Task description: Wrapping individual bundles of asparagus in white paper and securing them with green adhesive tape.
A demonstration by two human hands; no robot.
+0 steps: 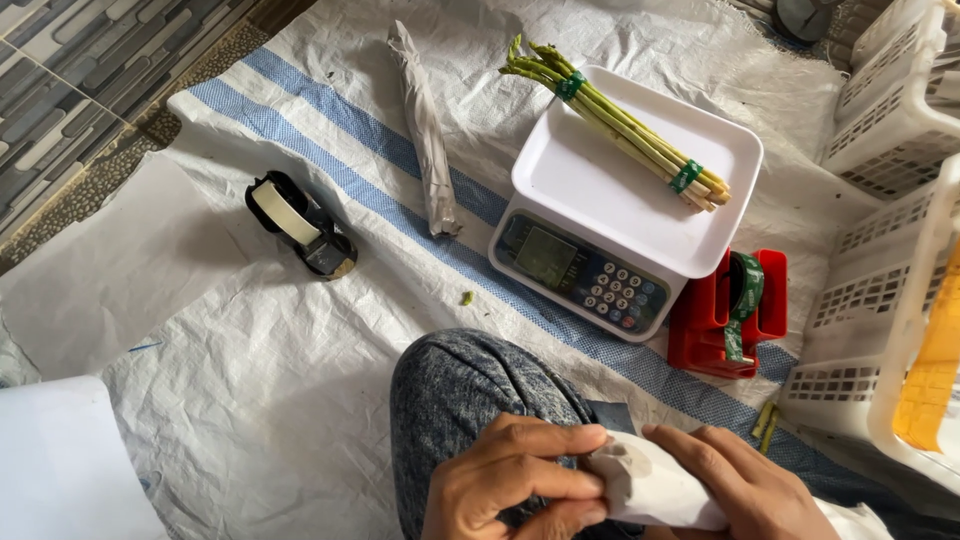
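In the head view we see our left hand and right hand both clamped on a white paper-wrapped bundle, below the white scale carrying the asparagus bunch.

A produce-packing spot set up right on the floor, by the look of it: a white woven sack sheet spread over grey patterned tiles, a digital weighing scale with a banded asparagus bundle on its tray, tape dispensers, one black and one red, and white plastic crates stacked at the edge.
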